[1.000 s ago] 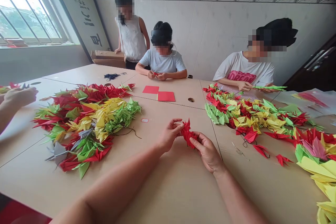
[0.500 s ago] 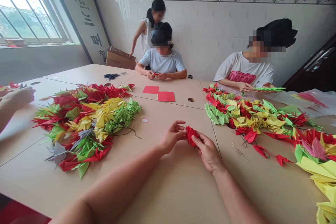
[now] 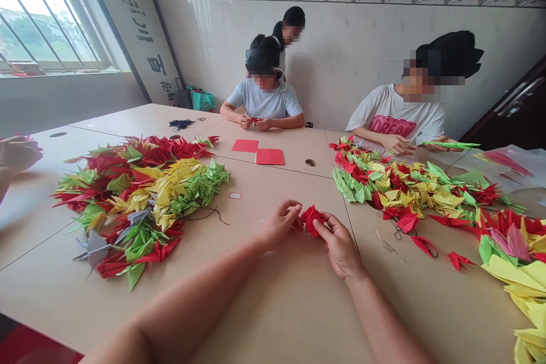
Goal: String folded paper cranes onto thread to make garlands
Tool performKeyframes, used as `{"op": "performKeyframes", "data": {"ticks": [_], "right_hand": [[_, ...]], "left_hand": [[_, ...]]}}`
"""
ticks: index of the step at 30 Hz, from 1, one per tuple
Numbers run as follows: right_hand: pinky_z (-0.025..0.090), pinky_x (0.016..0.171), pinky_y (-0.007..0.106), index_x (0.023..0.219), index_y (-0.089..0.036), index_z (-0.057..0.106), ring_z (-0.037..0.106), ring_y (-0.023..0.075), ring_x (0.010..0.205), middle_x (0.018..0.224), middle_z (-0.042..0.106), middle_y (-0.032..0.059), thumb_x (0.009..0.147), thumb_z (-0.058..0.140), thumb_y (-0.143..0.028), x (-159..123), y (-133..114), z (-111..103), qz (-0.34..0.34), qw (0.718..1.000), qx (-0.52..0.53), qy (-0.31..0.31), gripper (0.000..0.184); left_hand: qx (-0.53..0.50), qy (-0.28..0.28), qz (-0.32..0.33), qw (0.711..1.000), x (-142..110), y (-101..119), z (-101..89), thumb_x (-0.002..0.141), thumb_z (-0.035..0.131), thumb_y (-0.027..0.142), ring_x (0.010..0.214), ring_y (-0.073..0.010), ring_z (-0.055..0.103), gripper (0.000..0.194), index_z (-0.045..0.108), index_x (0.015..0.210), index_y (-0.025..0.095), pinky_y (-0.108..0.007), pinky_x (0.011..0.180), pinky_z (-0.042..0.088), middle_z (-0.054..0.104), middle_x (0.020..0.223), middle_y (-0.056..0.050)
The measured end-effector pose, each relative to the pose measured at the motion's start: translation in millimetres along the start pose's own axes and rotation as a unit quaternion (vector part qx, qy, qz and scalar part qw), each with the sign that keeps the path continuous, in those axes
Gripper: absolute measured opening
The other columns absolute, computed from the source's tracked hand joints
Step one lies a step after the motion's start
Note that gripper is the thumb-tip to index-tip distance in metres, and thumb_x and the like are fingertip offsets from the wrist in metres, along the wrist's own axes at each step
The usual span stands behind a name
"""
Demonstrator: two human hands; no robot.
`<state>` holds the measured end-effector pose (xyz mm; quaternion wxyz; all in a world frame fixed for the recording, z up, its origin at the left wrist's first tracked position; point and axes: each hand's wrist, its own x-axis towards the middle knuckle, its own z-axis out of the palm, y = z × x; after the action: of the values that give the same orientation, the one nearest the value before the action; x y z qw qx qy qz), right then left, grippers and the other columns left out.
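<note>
A small bunch of red folded paper cranes [image 3: 310, 220] sits between my two hands, just above the tan table [image 3: 273, 307]. My left hand [image 3: 279, 224] pinches its left side with curled fingers. My right hand [image 3: 338, 244] grips its right side, thumb and forefinger pressed on the paper. A loose red paper crane [image 3: 459, 260] and another red one [image 3: 425, 244] lie to the right of my right hand.
A big pile of red, yellow and green cranes [image 3: 140, 193] lies at the left, another pile [image 3: 409, 185] at the right. Two red paper squares [image 3: 259, 151] lie mid-table. Two people sit opposite folding; a third stands behind them. Another person's hand [image 3: 17, 153] is at the left edge.
The red bunch has been pressed lower and more compact between my hands. The standing person walked right, behind the seated one. The hand at the left edge drew back.
</note>
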<state>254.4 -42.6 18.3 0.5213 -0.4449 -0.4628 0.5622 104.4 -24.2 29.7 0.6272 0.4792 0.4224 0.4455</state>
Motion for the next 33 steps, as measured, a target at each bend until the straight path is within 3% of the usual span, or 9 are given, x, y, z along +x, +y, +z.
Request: {"op": "performKeyframes", "data": {"ticks": [6,11,15,20,24,28,33], "right_hand": [[0.045,0.077,0.033,0.095,-0.023,0.059,0.057,0.0196,0.087,0.105,0.061,0.0056,0.068,0.07,-0.043,-3.0,-3.8,3.5,-0.021,0.999,0.009,-0.027,0.035],[0.046,0.079,0.032,0.088,-0.023,0.062,0.054,0.0209,0.094,0.108,0.054,0.0053,0.068,0.07,-0.04,-5.3,-4.7,7.4,-0.091,0.993,-0.074,-0.03,0.027],[0.046,0.074,0.031,0.09,-0.022,0.062,0.056,0.0189,0.084,0.101,0.058,0.0053,0.072,0.067,-0.038,-5.1,-2.9,6.1,-0.081,0.992,-0.092,-0.035,0.024],[0.045,0.07,0.031,0.092,-0.021,0.061,0.056,0.018,0.075,0.086,0.065,0.0043,0.071,0.068,-0.041,-4.0,-2.4,4.8,-0.043,0.996,-0.065,-0.036,0.03],[0.045,0.071,0.03,0.089,-0.021,0.063,0.056,0.0193,0.078,0.086,0.066,0.0045,0.07,0.069,-0.044,-4.3,-3.4,5.5,-0.043,0.996,-0.064,-0.044,0.031],[0.044,0.072,0.03,0.091,-0.021,0.061,0.056,0.0188,0.077,0.085,0.065,0.0038,0.073,0.066,-0.043,-3.6,-3.0,3.9,-0.048,0.996,-0.065,-0.047,0.029],[0.044,0.073,0.03,0.094,-0.021,0.062,0.056,0.0192,0.079,0.089,0.067,0.0045,0.072,0.066,-0.046,-1.9,-5.0,2.7,-0.044,0.996,-0.066,-0.045,0.033]], "left_hand": [[-0.104,-0.033,-0.079,0.991,0.7,1.5,-1.2,0.078,0.055,0.051,0.068,-0.0159,0.063,0.042,0.055,0.103,0.018,-0.031,0.067,0.048,0.065,0.076,-0.005],[-0.227,-0.058,-0.087,0.968,2.2,2.1,-7.4,0.073,0.067,0.032,0.073,-0.014,0.062,0.03,0.057,0.098,0.018,-0.03,0.072,0.049,0.065,0.087,-0.006],[-0.259,-0.029,-0.084,0.962,2.9,1.7,-9.2,0.07,0.07,0.016,0.074,-0.0127,0.062,0.04,0.052,0.106,0.018,-0.028,0.073,0.048,0.065,0.088,-0.005],[-0.278,-0.014,-0.062,0.959,5.4,0.8,-9.4,0.069,0.069,0.012,0.073,-0.0109,0.062,0.033,0.054,0.099,0.017,-0.027,0.077,0.047,0.063,0.083,-0.003],[-0.267,-0.057,-0.04,0.961,5.1,2.2,-10.3,0.069,0.07,0.013,0.07,-0.0097,0.06,0.021,0.056,0.084,0.015,-0.024,0.071,0.046,0.063,0.08,-0.002],[-0.263,-0.096,-0.041,0.959,4.5,2.6,-11.1,0.07,0.069,0.017,0.071,-0.0101,0.059,0.016,0.057,0.081,0.015,-0.025,0.072,0.045,0.062,0.078,-0.002],[-0.243,-0.099,-0.035,0.964,5.3,0.7,-11.8,0.069,0.07,0.018,0.074,-0.01,0.059,0.015,0.058,0.076,0.014,-0.025,0.077,0.044,0.062,0.078,-0.002]]}}
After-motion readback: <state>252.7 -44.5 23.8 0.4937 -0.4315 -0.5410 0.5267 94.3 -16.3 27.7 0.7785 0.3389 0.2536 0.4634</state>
